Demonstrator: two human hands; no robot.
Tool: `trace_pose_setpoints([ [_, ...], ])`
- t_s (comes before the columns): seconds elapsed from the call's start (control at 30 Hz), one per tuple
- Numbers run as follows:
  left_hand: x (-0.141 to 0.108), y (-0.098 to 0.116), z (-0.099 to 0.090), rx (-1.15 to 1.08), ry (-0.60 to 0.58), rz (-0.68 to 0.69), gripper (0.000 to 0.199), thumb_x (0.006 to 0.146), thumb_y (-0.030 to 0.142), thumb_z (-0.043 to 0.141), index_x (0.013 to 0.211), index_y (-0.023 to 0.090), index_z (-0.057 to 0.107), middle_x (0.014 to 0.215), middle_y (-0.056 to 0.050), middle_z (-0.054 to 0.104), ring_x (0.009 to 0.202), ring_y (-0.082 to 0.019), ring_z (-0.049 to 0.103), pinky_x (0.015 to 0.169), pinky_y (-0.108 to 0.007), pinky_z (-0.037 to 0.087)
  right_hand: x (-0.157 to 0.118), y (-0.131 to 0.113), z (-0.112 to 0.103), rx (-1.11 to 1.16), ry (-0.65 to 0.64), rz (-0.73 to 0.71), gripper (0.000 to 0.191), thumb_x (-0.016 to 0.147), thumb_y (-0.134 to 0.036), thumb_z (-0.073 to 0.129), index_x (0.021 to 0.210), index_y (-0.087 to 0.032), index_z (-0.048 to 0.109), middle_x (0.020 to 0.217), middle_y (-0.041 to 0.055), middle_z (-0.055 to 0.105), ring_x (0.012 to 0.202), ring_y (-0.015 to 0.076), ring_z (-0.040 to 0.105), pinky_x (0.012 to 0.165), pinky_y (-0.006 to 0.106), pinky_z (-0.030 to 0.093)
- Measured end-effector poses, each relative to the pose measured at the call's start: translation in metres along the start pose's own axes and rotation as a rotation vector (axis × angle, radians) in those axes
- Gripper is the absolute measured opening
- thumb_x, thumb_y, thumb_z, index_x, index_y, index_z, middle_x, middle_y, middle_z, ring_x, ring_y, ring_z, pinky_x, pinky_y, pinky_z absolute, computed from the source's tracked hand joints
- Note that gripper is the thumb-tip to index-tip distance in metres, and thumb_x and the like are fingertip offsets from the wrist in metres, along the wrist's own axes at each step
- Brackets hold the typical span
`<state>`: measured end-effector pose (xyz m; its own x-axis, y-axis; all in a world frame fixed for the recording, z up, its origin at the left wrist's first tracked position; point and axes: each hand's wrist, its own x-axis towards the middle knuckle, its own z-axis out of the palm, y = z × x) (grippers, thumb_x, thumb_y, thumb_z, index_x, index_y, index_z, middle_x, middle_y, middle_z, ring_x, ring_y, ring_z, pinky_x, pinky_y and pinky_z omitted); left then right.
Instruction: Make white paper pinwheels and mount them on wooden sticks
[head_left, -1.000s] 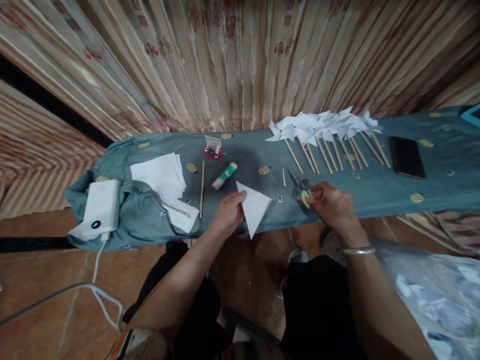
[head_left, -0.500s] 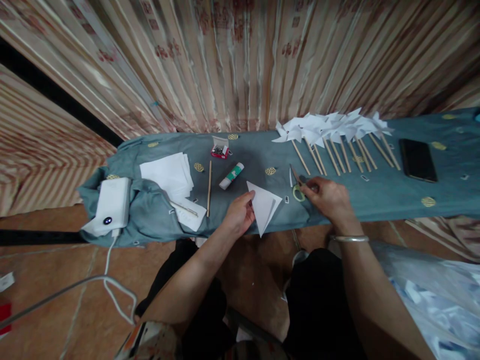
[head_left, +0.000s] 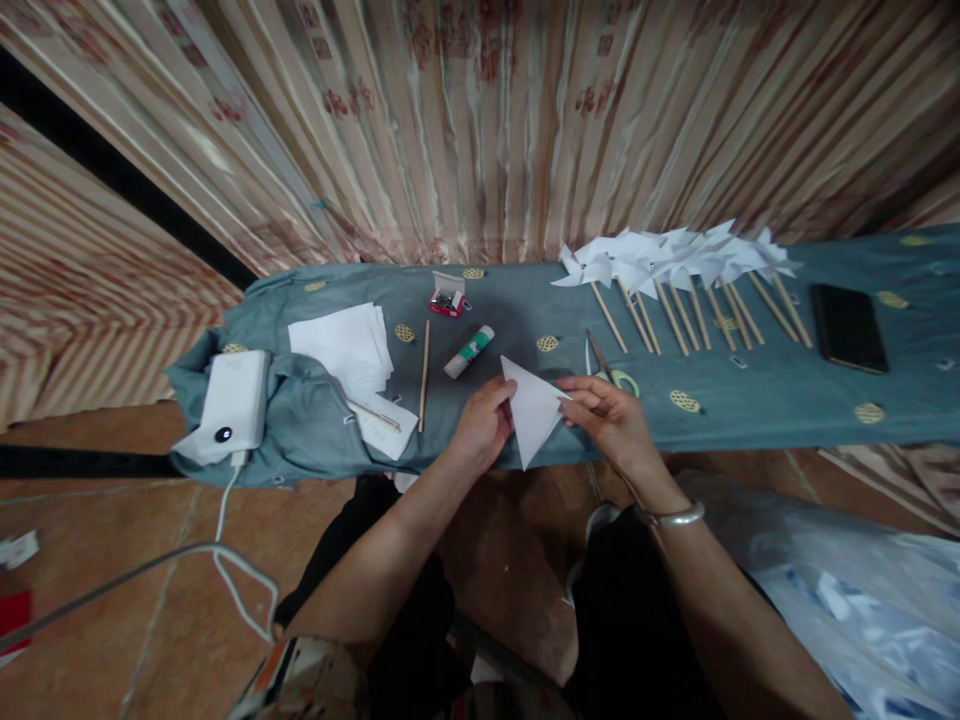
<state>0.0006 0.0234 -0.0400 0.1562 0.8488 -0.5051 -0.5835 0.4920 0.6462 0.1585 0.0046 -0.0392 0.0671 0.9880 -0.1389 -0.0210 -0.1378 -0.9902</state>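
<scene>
A white sheet of paper [head_left: 532, 408], folded into a triangle, is held between my two hands over the table's near edge. My left hand [head_left: 486, 425] pinches its left side, thumb on top. At the right corner, my right hand [head_left: 611, 420] grips the paper between thumb and fingers. Just beyond the right hand lie scissors [head_left: 621, 381] with pale green handles, blades parted and partly hidden by the fingers. A glue stick [head_left: 469, 352] and a thin wooden stick [head_left: 424, 375] lie to the left, beyond my left hand.
Several paper pinwheels [head_left: 675, 258] on sticks lie at the back right, beside a black phone [head_left: 849, 328]. Left are stacked white paper [head_left: 341, 345], a pen [head_left: 375, 414], a small red box [head_left: 448, 297] of metal pieces and a cabled white power bank [head_left: 234, 400].
My right hand has let go of the scissors, leaving them on the table, and moved left to take the paper's right corner. My left hand keeps its hold.
</scene>
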Motion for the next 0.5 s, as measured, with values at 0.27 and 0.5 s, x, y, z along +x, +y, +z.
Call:
trace_pose_setpoints([
  [0.27,-0.003,-0.006,-0.009,0.572,-0.073,0.496,0.097,0.061,0.032,0.083,0.144,0.026,0.032,0.154,-0.013,0.033,0.139,-0.03,0.035,0.109,-0.045,0.034,-0.005,0.004,0.002,-0.254,0.113,-0.123,0.03,0.072,-0.038,0.072,0.096,-0.021,0.065,0.075,0.0008,0.071,0.063,0.015,0.064,0.062,0.028,0.051],
  [0.5,0.005,-0.012,-0.019,0.686,-0.136,0.544,0.095,0.073,0.029,0.075,0.15,0.029,0.02,0.157,-0.013,0.025,0.136,-0.032,0.038,0.109,-0.047,0.036,-0.009,0.009,0.006,-0.309,0.056,-0.158,0.029,0.078,-0.036,0.069,0.103,-0.022,0.065,0.083,0.0026,0.073,0.069,0.0163,0.067,0.064,0.029,0.053],
])
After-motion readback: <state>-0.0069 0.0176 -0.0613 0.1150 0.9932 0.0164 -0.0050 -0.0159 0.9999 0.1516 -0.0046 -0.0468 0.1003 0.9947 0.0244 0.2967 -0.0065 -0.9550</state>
